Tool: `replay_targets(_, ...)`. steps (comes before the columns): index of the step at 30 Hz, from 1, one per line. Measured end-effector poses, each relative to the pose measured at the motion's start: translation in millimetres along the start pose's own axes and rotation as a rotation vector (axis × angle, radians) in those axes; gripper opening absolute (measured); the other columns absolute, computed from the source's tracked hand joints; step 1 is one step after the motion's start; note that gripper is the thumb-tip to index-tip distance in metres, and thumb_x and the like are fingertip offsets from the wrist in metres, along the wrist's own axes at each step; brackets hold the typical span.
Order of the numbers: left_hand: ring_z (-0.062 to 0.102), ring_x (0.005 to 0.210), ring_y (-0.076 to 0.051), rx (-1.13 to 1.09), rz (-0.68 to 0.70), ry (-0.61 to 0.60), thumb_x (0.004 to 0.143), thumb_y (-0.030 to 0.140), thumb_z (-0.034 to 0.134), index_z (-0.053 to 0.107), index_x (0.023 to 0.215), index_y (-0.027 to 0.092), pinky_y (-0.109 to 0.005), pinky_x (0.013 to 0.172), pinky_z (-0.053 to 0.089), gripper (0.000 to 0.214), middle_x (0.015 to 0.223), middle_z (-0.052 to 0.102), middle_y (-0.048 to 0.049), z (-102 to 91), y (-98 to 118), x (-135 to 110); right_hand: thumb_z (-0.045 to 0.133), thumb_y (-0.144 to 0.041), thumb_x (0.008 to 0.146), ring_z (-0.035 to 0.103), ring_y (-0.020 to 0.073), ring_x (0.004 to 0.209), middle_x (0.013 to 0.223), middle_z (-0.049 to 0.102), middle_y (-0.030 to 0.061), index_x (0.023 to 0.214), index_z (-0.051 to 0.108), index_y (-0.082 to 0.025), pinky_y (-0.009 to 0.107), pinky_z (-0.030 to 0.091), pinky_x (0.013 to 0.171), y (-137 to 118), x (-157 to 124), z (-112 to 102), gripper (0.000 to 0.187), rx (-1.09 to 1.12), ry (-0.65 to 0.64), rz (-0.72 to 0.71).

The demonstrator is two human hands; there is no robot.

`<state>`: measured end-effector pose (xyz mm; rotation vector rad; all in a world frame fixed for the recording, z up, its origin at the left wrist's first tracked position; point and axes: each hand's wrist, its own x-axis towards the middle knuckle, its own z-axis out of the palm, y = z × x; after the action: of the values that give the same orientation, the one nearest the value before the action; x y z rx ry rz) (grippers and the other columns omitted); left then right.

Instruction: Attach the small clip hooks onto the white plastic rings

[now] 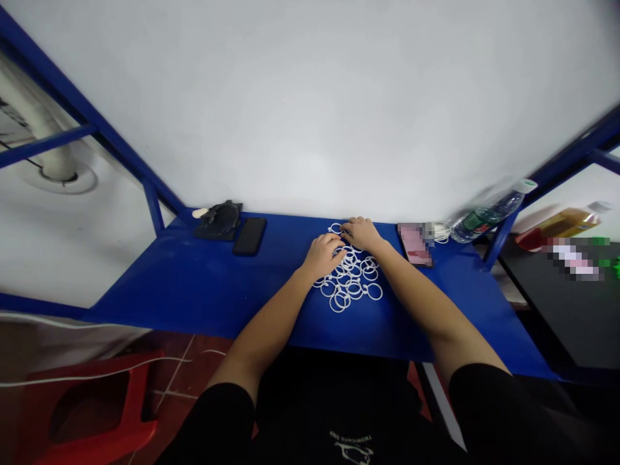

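Note:
A loose pile of white rings (355,289), each with a small knob, lies on the blue table (194,284) in front of me. My left hand (323,255) rests palm down over the pile's left side, its fingers stretched out and a little apart. At the far right side of the pile, my right hand (359,232) lies over some rings with its fingers loosely spread. A ring (335,228) shows at the back, by the right fingertips. Both hands cover part of the pile.
Left of the pile lie a black phone (250,236) and a crumpled black bag (220,219). On the right are a lit phone (415,245), a white cable (440,232) and a leaning clear bottle (494,213). A white wall (329,116) stands behind; a red stool (130,400) is below left.

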<state>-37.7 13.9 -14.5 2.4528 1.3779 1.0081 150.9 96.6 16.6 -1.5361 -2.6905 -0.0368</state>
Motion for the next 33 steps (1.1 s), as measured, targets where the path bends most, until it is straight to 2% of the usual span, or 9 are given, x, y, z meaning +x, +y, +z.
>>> replay_targets(5,0.063,0.116,-0.026,-0.029,0.036,-0.015,0.098,0.033,0.068,0.074,0.114,0.022,-0.045,0.103,0.051,0.020,0.125,0.069,-0.0082,6.1,-1.1,-1.1,0.051,-0.047,0.106,0.061,0.0307,0.113,0.124,0.070,0.0145,0.134,0.072,-0.026,0.039,0.041,0.096,17.4,-49.9,2.1,0.041,0.040,0.015,0.109)
replay_targets(8,0.064,0.114,-0.026,-0.050,0.049,-0.040,0.099,0.033,0.067,0.074,0.114,0.021,-0.045,0.102,0.052,0.020,0.123,0.069,-0.0082,7.8,-0.3,-1.1,0.055,-0.044,0.105,0.064,0.0281,0.108,0.120,0.072,0.0131,0.138,0.070,-0.025,0.036,0.044,0.094,28.0,-70.8,2.4,0.041,0.072,0.026,0.145)
replay_targets(14,0.065,0.112,-0.025,-0.058,0.053,-0.060,0.100,0.034,0.064,0.074,0.115,0.020,-0.046,0.104,0.052,0.023,0.122,0.070,-0.0094,5.4,1.1,-0.9,0.063,-0.026,0.099,0.067,0.0270,0.107,0.117,0.075,0.0122,0.141,0.067,-0.022,0.035,0.047,0.097,40.5,-83.6,6.3,0.042,0.139,0.086,0.122)
replay_targets(18,0.065,0.116,-0.026,-0.053,0.041,-0.127,0.100,0.036,0.065,0.074,0.119,0.022,-0.046,0.105,0.051,0.025,0.126,0.070,-0.0089,2.3,4.2,-2.3,0.062,-0.018,0.097,0.067,0.0267,0.100,0.108,0.078,0.0098,0.138,0.069,-0.021,0.038,0.050,0.096,41.8,-85.9,9.2,0.042,0.247,0.204,0.137)
replay_targets(22,0.063,0.123,-0.027,-0.051,0.050,-0.206,0.100,0.039,0.066,0.072,0.125,0.025,-0.048,0.106,0.048,0.029,0.133,0.070,-0.0071,0.3,10.3,-3.6,0.059,-0.020,0.098,0.066,0.0264,0.096,0.102,0.076,0.0097,0.130,0.072,-0.020,0.042,0.052,0.094,28.1,-94.4,0.6,0.034,0.402,0.413,0.096)
replay_targets(26,0.069,0.108,-0.025,-0.057,0.062,-0.200,0.100,0.044,0.065,0.076,0.111,0.024,-0.045,0.100,0.048,0.025,0.113,0.078,-0.0057,-0.3,13.4,-2.2,0.055,-0.027,0.103,0.066,0.0222,0.086,0.102,0.072,0.0082,0.129,0.071,-0.023,0.038,0.055,0.083,-4.2,-106.3,-8.9,0.031,0.612,0.561,0.073)
replay_targets(30,0.071,0.097,-0.023,-0.067,0.107,-0.075,0.101,0.044,0.065,0.077,0.100,0.022,-0.042,0.095,0.048,0.025,0.101,0.080,-0.0053,-1.3,13.7,-0.6,0.052,-0.032,0.106,0.067,0.0218,0.091,0.101,0.072,0.0075,0.124,0.072,-0.025,0.038,0.056,0.086,-33.1,-113.6,-3.9,0.028,0.724,0.627,0.015)
replay_targets(33,0.072,0.092,-0.021,-0.070,0.157,0.058,0.100,0.044,0.066,0.076,0.098,0.022,-0.040,0.091,0.049,0.024,0.097,0.080,-0.0047,-2.3,14.8,-1.2,0.053,-0.034,0.107,0.068,0.0214,0.092,0.102,0.074,0.0071,0.121,0.073,-0.026,0.038,0.056,0.085,-42.1,-116.0,4.6,0.026,0.764,0.636,-0.047)
